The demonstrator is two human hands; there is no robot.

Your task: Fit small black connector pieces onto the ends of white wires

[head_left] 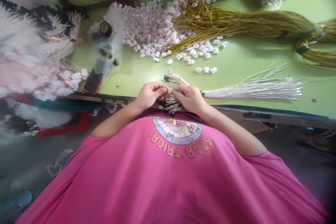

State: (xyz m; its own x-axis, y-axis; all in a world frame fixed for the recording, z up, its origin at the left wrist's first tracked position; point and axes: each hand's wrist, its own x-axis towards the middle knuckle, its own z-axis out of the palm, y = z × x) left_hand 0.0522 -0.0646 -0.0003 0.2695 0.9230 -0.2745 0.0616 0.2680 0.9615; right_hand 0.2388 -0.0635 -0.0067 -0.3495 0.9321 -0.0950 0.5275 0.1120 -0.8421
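A bundle of thin white wires (244, 90) lies along the table's near edge, with bare shiny ends fanned out at the right. Its left end spreads out between my hands, where several small black connectors (168, 109) sit on the wire tips. My right hand (191, 99) is closed over this end, with thumb and forefinger pinching a white wire. Facing it, my left hand (152, 94) has thumb and fingers pinched together close to the wire tips. Whatever lies between those left fingertips is too small to make out.
Beyond my hands lies a heap of white plastic connectors (149, 24), some scattered singly. A thick yellow wire bundle (249, 22) stretches to the right. At left are a black tape roll (105, 28), a dark phone-like object (94, 78) and piled white wires with connectors (34, 70).
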